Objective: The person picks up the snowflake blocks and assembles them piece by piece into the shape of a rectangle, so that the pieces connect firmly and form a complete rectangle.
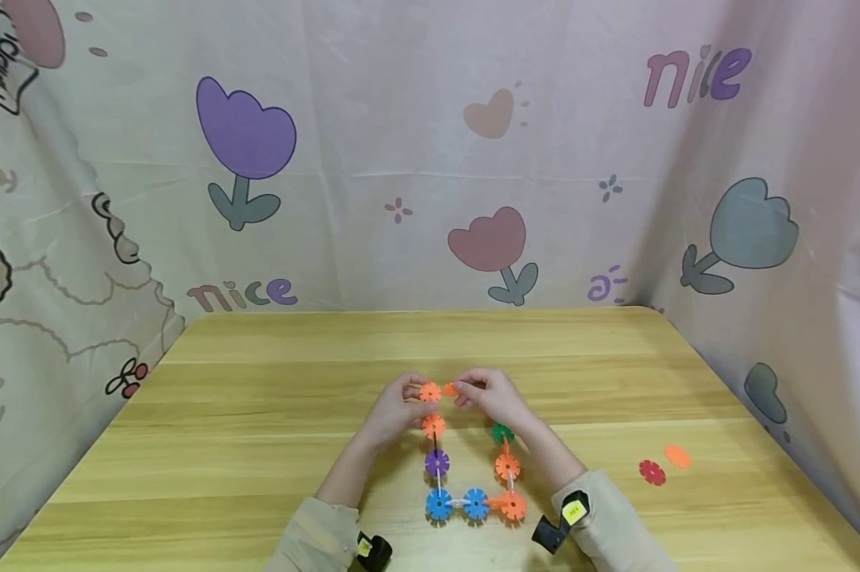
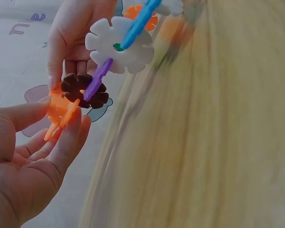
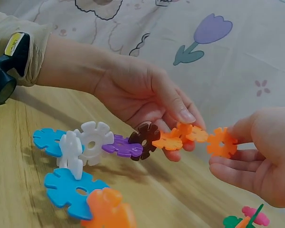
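Notched plastic snowflake discs are linked edge to edge into a U-shaped chain. My left hand (image 1: pixel 393 411) pinches the orange end discs (image 3: pixel 180 135) of the chain's left arm between thumb and fingers. A brown disc (image 3: pixel 145 141), a purple disc (image 1: pixel 437 462) and a white disc (image 3: pixel 96 143) follow along that arm. Blue discs (image 1: pixel 439 505) make up part of the near side. Thumb and fingertips of my right hand (image 1: pixel 500 397) hold one orange disc (image 3: pixel 223 142), edge to edge with the chain's end. Below that hand, a green disc (image 1: pixel 502 433) tops the right arm.
A loose red disc (image 1: pixel 652 473) and a loose orange disc (image 1: pixel 677 456) lie at the right of the wooden table (image 1: pixel 258 342). Behind the table's far edge hangs a printed cloth (image 1: pixel 373 119). Each wrist wears a small black camera (image 1: pixel 375 552).
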`<state>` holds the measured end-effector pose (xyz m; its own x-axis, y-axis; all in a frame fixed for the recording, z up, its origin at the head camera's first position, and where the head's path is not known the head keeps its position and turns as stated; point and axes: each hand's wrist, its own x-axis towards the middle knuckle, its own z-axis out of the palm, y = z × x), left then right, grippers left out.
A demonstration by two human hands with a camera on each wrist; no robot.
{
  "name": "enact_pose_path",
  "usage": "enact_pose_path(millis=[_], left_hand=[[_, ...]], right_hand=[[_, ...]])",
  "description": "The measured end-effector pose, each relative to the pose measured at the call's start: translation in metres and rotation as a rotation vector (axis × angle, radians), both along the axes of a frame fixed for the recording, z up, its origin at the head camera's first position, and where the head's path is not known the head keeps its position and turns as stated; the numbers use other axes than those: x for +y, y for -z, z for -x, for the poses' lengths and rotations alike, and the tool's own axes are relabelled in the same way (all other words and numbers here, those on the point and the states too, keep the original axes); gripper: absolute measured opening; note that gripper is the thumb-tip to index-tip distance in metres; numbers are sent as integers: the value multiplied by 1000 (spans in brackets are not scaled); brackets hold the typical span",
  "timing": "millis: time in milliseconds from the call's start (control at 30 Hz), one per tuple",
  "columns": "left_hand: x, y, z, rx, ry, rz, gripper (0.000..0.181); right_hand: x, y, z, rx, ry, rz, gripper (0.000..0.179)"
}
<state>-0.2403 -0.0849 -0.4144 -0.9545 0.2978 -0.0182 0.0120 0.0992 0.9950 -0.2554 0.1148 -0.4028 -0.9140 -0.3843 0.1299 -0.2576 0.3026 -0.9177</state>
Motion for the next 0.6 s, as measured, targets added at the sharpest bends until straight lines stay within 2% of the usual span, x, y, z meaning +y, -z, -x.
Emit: enact_pose_path(millis=[467,600], left_hand=[[-1,-3,-1,39,-14,47,42],[-1,-3,0,32,-5,53,43]], right_hand=[[1,1,-2,-24,-34,17,20],[-1,-9,-7,-42,-45,42,20]])
